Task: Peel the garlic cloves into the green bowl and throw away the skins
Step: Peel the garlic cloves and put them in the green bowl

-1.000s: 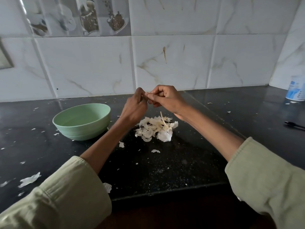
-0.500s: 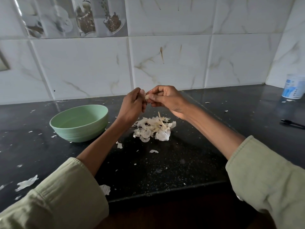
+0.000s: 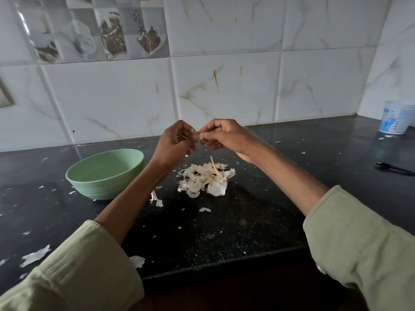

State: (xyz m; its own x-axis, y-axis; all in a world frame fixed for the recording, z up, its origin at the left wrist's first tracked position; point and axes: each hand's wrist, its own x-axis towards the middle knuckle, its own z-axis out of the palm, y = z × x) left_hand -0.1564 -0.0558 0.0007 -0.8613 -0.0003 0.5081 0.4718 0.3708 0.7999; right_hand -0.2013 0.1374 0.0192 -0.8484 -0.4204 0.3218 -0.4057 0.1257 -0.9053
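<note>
My right hand (image 3: 226, 136) pinches a small pale garlic clove (image 3: 202, 136) above the counter. The fingertips of my left hand (image 3: 176, 143) meet that clove from the left and pinch at its skin. Directly below the hands lies a heap of white garlic skins (image 3: 205, 179) with a dry stalk sticking up. The green bowl (image 3: 105, 173) stands on the dark counter, left of the heap and beside my left forearm. What lies inside the bowl is hidden by its near wall.
Loose skin flakes (image 3: 36, 255) are scattered over the black counter (image 3: 224, 232), mostly at the left and front. A white and blue tub (image 3: 395, 117) stands at the far right corner, a black pen (image 3: 394, 169) nearer. A tiled wall closes the back.
Both hands stay joined over the heap of skins, and the fingers have shifted slightly on the clove. The pale clove tip now shows between the fingertips.
</note>
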